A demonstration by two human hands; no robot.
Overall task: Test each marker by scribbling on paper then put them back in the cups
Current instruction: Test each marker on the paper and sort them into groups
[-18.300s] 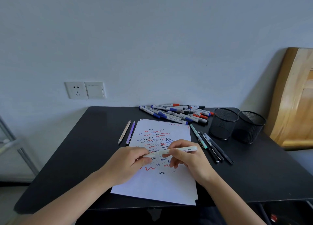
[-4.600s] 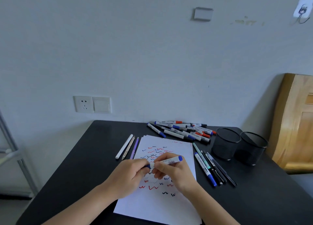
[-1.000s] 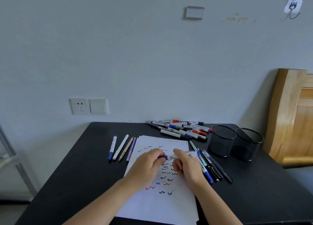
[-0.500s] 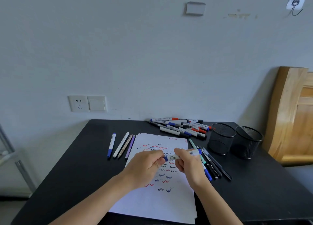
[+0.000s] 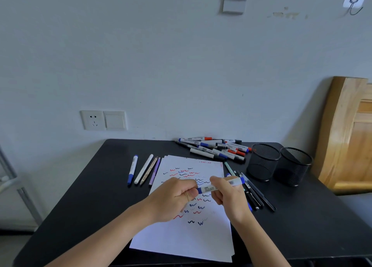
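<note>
Since its cap must come off first — an uncapping grip, I'd say.
At the cap end the left hand (image 5: pixel 175 198) pinches the white, blue-capped plastic marker (image 5: pixel 209 188); the right hand (image 5: pixel 227 196), just beside, clasps its barrel.

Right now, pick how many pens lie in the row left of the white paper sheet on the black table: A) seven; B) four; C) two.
B: four lie side by side there, a white marker with blue cap, a white pen, a beige pencil and a purple pen, all left of the white paper sheet.
</note>
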